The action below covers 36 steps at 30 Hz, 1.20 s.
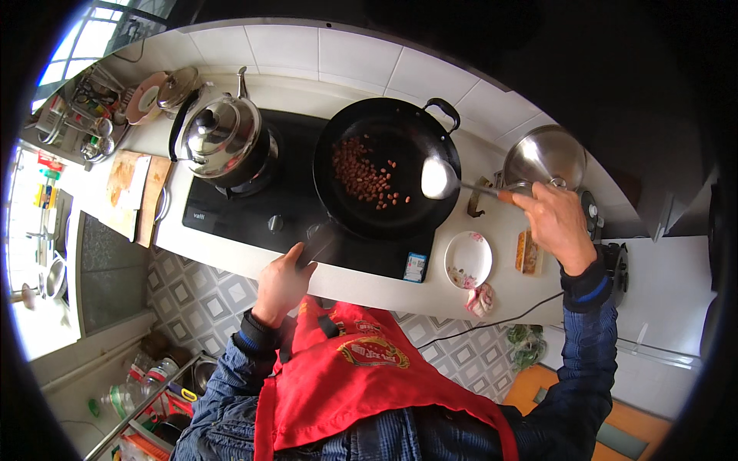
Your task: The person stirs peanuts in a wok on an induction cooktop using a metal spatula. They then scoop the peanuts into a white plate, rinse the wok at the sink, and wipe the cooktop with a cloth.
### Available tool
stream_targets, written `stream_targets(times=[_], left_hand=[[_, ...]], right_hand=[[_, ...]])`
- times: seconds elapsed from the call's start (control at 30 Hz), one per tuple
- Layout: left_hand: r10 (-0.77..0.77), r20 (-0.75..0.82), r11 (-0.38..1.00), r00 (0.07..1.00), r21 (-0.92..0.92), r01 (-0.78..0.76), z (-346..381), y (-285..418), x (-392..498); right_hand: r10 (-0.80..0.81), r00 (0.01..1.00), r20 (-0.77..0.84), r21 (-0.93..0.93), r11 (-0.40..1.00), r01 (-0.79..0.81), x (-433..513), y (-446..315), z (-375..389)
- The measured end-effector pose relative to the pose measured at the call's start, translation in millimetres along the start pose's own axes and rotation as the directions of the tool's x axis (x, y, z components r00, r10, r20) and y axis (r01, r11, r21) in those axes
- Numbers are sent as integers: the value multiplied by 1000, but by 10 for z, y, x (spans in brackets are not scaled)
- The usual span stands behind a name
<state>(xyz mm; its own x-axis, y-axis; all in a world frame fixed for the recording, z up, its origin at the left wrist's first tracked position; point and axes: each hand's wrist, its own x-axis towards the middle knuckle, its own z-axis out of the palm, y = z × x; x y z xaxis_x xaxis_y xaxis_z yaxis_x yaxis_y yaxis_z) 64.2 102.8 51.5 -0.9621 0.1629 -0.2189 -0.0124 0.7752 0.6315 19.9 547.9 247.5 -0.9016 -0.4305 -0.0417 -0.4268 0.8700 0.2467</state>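
A black wok (398, 129) sits on the right side of the black glass cooktop (230, 213). Reddish peanuts (360, 173) lie spread over the left and lower part of its inside. My left hand (283, 285) grips the wok's dark long handle (318, 245) at the counter's front edge. In my right hand (556, 222) is the wooden handle of a metal wok spatula (439, 178). Its bright blade is over the wok's right side, apart from the peanuts; whether it touches the wok I cannot tell.
Left of the wok stands a steel kettle (222, 135). A cleaver (134, 181) lies on a wooden cutting board (118, 173). Right of the cooktop are a floral plate (468, 259), a cloth (479, 299), a food container (527, 253) and a steel lid (542, 155).
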Motion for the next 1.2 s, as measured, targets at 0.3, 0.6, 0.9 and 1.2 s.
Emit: stream_targets(times=[0.3, 0.6, 0.9, 1.2], left_hand=[[-17, 7, 1000, 1000, -11, 17, 19, -32, -5], [-5, 17, 1000, 1000, 1, 5, 0, -9, 3], [67, -25, 998, 997, 4, -67, 45, -117, 30], [149, -43, 977, 988, 157, -141, -16, 12, 0]], right_hand=[[147, 988, -45, 591, 802, -93, 118, -844, 723], [313, 728, 611, 775, -423, -469, -373, -1318, 1328], [186, 800, 571, 607, -752, -258, -973, -2085, 1651], [263, 266, 927, 296, -951, -90, -1714, -1905, 3166]])
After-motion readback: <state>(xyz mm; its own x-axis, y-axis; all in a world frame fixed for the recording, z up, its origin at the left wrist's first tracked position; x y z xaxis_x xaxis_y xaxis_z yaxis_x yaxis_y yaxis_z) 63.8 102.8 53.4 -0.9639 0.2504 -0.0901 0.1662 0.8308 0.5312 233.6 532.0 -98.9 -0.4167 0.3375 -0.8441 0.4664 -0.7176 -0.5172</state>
